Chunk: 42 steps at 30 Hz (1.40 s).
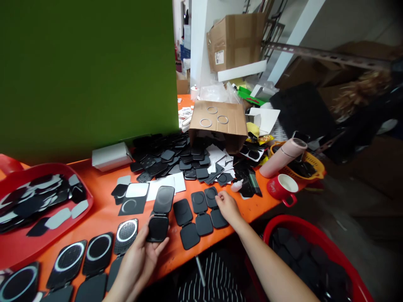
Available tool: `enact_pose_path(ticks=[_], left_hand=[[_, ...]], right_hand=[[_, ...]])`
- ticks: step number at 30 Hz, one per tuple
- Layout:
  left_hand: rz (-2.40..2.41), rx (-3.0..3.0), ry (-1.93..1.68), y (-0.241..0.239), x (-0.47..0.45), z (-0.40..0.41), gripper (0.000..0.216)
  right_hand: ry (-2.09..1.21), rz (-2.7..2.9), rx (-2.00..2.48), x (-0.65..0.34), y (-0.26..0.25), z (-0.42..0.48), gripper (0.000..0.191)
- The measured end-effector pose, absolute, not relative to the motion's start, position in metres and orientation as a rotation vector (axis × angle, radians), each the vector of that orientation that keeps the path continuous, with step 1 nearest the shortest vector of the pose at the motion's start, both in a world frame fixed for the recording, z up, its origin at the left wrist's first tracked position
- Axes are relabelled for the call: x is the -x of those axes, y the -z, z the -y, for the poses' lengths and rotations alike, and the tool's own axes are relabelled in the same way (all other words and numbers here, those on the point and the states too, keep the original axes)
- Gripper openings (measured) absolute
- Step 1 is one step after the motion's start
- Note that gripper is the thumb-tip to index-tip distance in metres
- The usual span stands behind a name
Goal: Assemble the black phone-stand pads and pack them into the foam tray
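Observation:
My left hand [138,256] grips the lower flap of a black folding pad [161,214] at the front edge of the orange table [103,216]. My right hand [227,206] rests on the rightmost of three similar black folded pads [201,212], its fingers curled down onto that pad's hinge. To the left, finished pads with silver rings [97,248] lie in a row along the front. A black sheet with a ring and a white square [134,197] lies behind the held pad.
A red tray [34,243] of black and grey pieces sits at left. A heap of black parts [176,159] spills from a cardboard box [220,123]. A red mug [283,188], a pink bottle [283,158] in a yellow basket and a red bin [315,251] stand right.

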<state>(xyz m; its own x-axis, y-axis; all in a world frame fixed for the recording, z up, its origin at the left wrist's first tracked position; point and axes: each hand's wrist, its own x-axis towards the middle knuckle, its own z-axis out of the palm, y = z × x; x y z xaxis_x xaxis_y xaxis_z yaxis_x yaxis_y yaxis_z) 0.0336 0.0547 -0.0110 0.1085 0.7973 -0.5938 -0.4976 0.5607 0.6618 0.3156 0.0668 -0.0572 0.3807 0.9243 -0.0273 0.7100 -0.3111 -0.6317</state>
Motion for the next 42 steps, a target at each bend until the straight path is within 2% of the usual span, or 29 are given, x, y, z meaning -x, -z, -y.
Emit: enact_pose_path(ticks=[8, 13, 19, 22, 27, 29, 34, 42], left_hand=[[-1.105, -0.328, -0.980, 0.009, -0.034, -0.056, 0.029], [-1.094, -0.334, -0.946, 0.003, -0.035, -0.052, 0.031], [-1.022, -0.287, -0.931, -0.006, -0.038, -0.041, 0.039], [-0.918, -0.254, -0.936, -0.011, -0.038, -0.037, 0.042], [-0.753, -0.156, -0.975, -0.018, -0.037, -0.034, 0.045], [-0.677, -0.115, -0.998, -0.019, -0.036, -0.034, 0.043], [-0.564, -0.055, -1.004, -0.022, -0.030, -0.032, 0.034], [-0.559, -0.062, -1.035, -0.025, -0.026, -0.028, 0.026]], right_hand=[[-0.186, 1.732, 2.386, -0.306, 0.041, -0.069, 0.020], [-0.369, 1.673, 2.618, -0.311, 0.031, -0.084, 0.042], [-0.384, 1.687, 2.657, -0.311, 0.022, -0.091, 0.031], [-0.304, 1.705, 2.526, -0.292, 0.010, -0.081, 0.027], [-0.479, 1.900, 1.739, -0.226, -0.022, -0.048, 0.022], [-0.508, 1.937, 1.583, -0.200, -0.031, -0.037, 0.020], [-0.454, 1.954, 1.585, -0.172, -0.035, -0.027, 0.028], [-0.615, 1.885, 1.667, -0.164, -0.036, -0.028, 0.022]])
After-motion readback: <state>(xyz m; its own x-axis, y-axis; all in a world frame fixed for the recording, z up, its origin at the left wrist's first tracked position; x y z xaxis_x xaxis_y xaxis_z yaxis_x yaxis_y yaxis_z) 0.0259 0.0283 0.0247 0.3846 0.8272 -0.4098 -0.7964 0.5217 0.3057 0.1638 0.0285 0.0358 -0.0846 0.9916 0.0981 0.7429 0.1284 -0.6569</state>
